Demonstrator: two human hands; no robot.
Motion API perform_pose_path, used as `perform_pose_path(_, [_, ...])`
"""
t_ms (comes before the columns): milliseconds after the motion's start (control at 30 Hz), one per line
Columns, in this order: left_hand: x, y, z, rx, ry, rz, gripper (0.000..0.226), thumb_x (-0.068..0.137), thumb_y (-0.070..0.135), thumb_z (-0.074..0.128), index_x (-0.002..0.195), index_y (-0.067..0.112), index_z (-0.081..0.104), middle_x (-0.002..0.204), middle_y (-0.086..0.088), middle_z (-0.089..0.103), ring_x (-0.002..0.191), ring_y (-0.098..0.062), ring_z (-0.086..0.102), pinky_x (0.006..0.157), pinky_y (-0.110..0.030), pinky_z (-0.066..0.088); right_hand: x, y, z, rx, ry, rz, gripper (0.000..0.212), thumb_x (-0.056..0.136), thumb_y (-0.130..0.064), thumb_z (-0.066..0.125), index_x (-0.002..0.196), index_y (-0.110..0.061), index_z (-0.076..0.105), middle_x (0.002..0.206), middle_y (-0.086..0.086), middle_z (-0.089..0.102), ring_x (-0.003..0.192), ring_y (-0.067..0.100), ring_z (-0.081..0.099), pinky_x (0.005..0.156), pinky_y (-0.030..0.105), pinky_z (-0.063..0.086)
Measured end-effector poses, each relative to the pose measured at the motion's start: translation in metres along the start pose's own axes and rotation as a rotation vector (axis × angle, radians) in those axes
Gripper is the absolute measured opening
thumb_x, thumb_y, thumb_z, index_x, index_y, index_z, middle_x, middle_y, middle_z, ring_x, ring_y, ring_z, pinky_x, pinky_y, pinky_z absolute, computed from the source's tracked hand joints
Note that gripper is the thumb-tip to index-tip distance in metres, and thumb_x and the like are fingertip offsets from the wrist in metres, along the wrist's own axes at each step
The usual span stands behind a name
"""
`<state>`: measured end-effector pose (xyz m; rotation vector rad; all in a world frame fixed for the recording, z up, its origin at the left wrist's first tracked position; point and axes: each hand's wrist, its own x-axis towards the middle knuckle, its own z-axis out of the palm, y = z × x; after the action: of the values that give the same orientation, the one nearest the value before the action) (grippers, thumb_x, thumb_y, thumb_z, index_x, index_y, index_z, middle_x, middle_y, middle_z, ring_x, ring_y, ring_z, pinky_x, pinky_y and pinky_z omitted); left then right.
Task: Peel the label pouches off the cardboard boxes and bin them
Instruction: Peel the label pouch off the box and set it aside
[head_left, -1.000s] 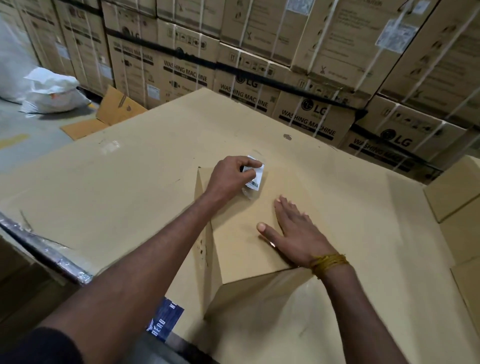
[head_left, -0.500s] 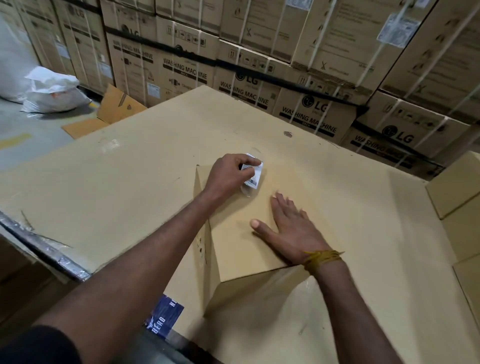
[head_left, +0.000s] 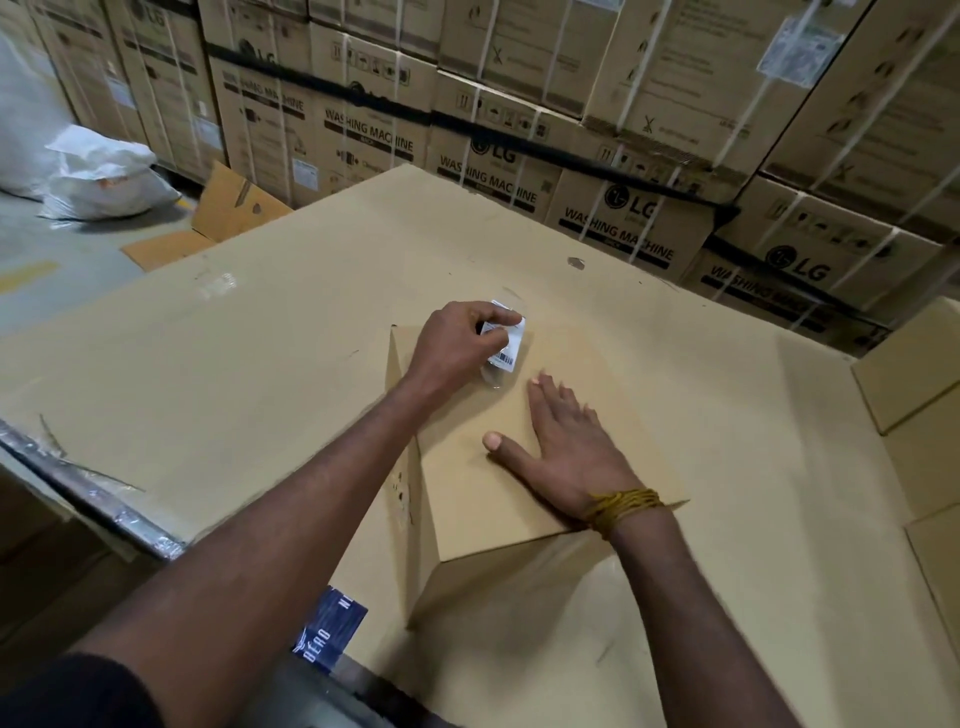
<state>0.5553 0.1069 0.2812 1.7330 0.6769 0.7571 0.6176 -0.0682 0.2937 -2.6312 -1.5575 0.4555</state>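
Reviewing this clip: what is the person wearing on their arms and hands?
Both forearms are bare, with no gloves on the left hand or the right hand. A mustard-yellow thread band, wound in several strands, circles the right wrist. A dark short sleeve shows at the left upper arm.

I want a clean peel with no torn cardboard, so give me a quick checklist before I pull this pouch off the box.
1. Left hand grips the pouch: ok, fingers curled round its upper part.
2. Right hand steadies the box: ok, flat on its top, fingers straight.
3. Right hand out of the pull path: ok, it lies nearer than the pouch, apart from it.
4. Pouch free of the box: cannot tell, its lower end lies at the box top.
5. Box seated flat on the big cardboard sheet: ok.
6. Bin within reach: cannot tell, none in view.
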Motion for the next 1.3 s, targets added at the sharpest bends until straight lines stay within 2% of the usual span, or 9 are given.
perform_pose_path(133, [0.001,-0.001,-0.001,-0.044,0.016,-0.008,0.032,0.085,0.011,0.06,0.106,0.025,0.079,0.107,0.011,0.075,0.096,-0.008,0.069,0.086,-0.033,0.056,-0.039,0.003,0.012,0.021,-0.064,-0.195,0.099,0.078,-0.088,0.008,0.157,-0.032,-0.013,0.159,-0.019,-0.027,0.146,-0.001,-0.023,0.123,0.029,-0.008])
perform_pose_path(200, [0.001,-0.001,-0.001,-0.051,0.024,-0.003,0.031,0.086,0.01,0.06,0.106,0.024,0.079,0.107,0.011,0.075,0.096,-0.007,0.069,0.084,-0.028,0.054,-0.043,0.017,0.007,0.021,-0.082,-0.195,0.096,0.076,-0.088,0.001,0.156,-0.036,-0.012,0.158,-0.024,-0.025,0.146,-0.004,-0.022,0.123,0.029,-0.007])
perform_pose_path(300, [0.002,0.0,-0.001,-0.041,0.017,0.008,0.03,0.085,0.011,0.061,0.105,0.024,0.079,0.103,0.012,0.074,0.094,-0.005,0.068,0.08,-0.025,0.052,-0.014,0.018,-0.004,0.051,-0.071,-0.08,0.085,0.089,-0.074,0.015,0.158,-0.029,-0.006,0.163,-0.016,-0.017,0.15,0.003,-0.014,0.123,0.031,-0.005])
perform_pose_path(433, [0.002,0.0,0.0,-0.023,0.025,0.028,0.033,0.079,0.019,0.059,0.105,0.025,0.079,0.108,0.011,0.075,0.095,-0.004,0.068,0.082,-0.024,0.052,0.015,-0.006,-0.002,0.023,0.017,-0.04,0.095,0.09,-0.077,0.026,0.159,-0.02,-0.004,0.166,-0.005,-0.014,0.153,0.014,-0.01,0.124,0.038,-0.001])
perform_pose_path(667, [0.0,-0.002,-0.003,-0.082,0.042,0.014,0.031,0.085,0.01,0.06,0.106,0.024,0.079,0.106,0.012,0.074,0.093,-0.004,0.068,0.079,-0.021,0.052,-0.032,0.021,0.002,-0.029,-0.066,-0.197,0.088,0.082,-0.081,0.009,0.157,-0.037,-0.009,0.159,-0.024,-0.021,0.149,0.001,-0.017,0.121,0.027,-0.007])
perform_pose_path(833, [0.002,-0.001,0.0,-0.072,0.042,0.03,0.032,0.084,0.01,0.06,0.106,0.024,0.079,0.107,0.013,0.075,0.096,-0.002,0.068,0.083,-0.021,0.053,0.016,0.003,-0.007,0.002,0.011,-0.045,0.088,0.092,-0.074,0.025,0.16,-0.023,-0.001,0.166,-0.009,-0.01,0.153,0.013,-0.008,0.124,0.038,-0.001])
perform_pose_path(967, [0.002,-0.001,-0.001,-0.072,0.05,0.019,0.033,0.082,0.013,0.06,0.104,0.027,0.079,0.104,0.013,0.075,0.095,-0.005,0.069,0.084,-0.027,0.053,0.005,-0.01,0.001,-0.001,0.003,-0.119,0.093,0.089,-0.078,0.025,0.159,-0.023,-0.005,0.165,-0.008,-0.014,0.152,0.011,-0.012,0.124,0.036,-0.003])
perform_pose_path(1133, [0.001,-0.003,-0.001,-0.108,0.049,0.009,0.032,0.084,0.009,0.059,0.105,0.024,0.079,0.107,0.013,0.074,0.096,-0.005,0.069,0.076,-0.017,0.052,-0.034,0.026,0.003,0.0,-0.058,-0.198,0.096,0.077,-0.088,0.003,0.157,-0.036,-0.009,0.16,-0.024,-0.021,0.148,0.0,-0.017,0.123,0.031,-0.006])
perform_pose_path(1300, [0.003,-0.001,0.002,-0.071,0.037,0.019,0.031,0.084,0.01,0.06,0.105,0.024,0.079,0.108,0.012,0.074,0.095,-0.003,0.069,0.077,-0.017,0.053,0.013,0.017,-0.007,0.029,0.016,-0.021,0.091,0.09,-0.076,0.023,0.159,-0.023,-0.003,0.165,-0.008,-0.014,0.152,0.011,-0.01,0.124,0.037,-0.003])
